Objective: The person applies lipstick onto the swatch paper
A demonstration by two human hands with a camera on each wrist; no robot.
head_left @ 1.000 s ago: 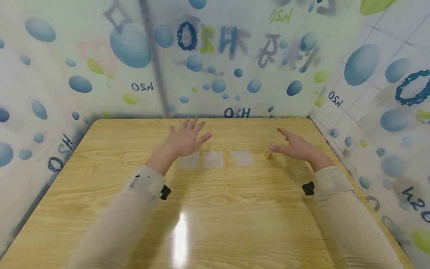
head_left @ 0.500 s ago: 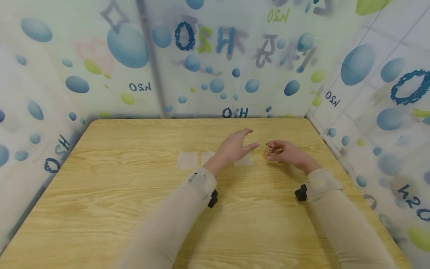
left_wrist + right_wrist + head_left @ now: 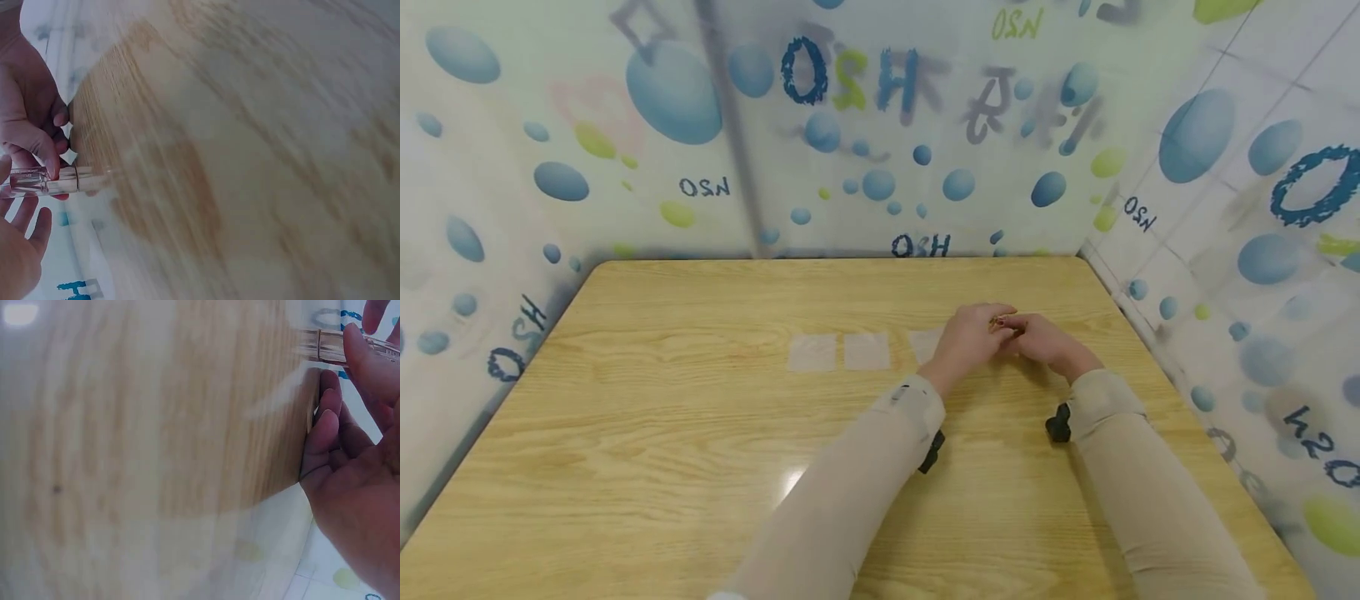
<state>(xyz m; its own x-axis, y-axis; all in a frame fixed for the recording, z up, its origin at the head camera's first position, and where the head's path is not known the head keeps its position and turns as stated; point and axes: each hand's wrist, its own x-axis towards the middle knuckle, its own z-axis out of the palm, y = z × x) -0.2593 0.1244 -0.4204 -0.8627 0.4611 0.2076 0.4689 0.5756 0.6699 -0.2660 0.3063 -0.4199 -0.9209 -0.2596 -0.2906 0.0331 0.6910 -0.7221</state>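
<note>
A small clear, copper-tinted cylindrical bottle (image 3: 47, 181) with a thin band stands roughly upright at the right of the table. Whether its base touches the wood I cannot tell. My right hand (image 3: 1043, 340) pinches it between thumb and finger, its other fingers curled low beside the table. My left hand (image 3: 973, 335) reaches over from the left, with fingers around the bottle's upper end, partly cut off in the left wrist view. Whether it grips there is hidden. In the right wrist view the bottle (image 3: 331, 347) shows beside the right thumb.
Three thin whitish translucent squares lie in a row on the wooden table (image 3: 700, 467): a left square (image 3: 812, 352), a middle square (image 3: 867, 351) and a right square (image 3: 922, 343) partly behind my left hand. Patterned curtains (image 3: 865, 125) hang at the back and sides.
My left hand has swung right, from above the left squares to the bottle. My right hand has closed from spread fingers to a pinch on the bottle, which was standing on the table.
</note>
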